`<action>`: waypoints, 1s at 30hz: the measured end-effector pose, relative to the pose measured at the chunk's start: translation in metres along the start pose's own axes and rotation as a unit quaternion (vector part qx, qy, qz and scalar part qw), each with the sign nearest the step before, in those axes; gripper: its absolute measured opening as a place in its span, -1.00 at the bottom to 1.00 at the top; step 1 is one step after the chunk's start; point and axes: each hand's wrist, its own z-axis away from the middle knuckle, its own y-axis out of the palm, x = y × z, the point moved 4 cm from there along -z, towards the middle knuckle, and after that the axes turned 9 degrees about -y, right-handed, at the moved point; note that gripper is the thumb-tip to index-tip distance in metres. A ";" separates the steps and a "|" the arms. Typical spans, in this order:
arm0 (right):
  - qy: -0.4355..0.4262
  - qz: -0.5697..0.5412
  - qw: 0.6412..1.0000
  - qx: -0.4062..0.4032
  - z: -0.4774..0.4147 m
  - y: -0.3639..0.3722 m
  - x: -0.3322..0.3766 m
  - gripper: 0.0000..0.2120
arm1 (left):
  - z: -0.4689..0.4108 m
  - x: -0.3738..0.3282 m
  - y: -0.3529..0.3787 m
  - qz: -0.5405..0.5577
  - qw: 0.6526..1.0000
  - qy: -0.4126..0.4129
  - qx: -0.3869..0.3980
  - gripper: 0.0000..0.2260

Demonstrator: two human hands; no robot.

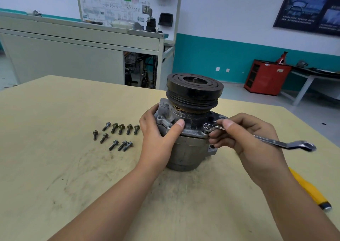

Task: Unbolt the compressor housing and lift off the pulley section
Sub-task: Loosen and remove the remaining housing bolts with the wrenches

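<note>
The grey metal compressor housing (187,148) stands upright on the wooden table (73,167), its black grooved pulley (195,91) on top. My left hand (158,135) grips the housing's left side, thumb lying on the flange. My right hand (248,135) holds a silver ring wrench (272,140) near its head. The wrench's ring end (207,126) sits on a bolt at the front right of the flange. Its other end sticks out to the right.
Several loose bolts (117,135) lie on the table left of the housing. A yellow-handled tool (311,191) lies at the right, under my forearm. Behind the table stand a grey workbench (82,43) and a red cabinet (266,76).
</note>
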 end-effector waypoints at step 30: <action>0.164 -0.190 0.966 -0.054 -0.009 -0.001 -0.025 -0.60 | -0.001 0.000 0.000 0.001 1.000 -0.003 -0.002 -0.40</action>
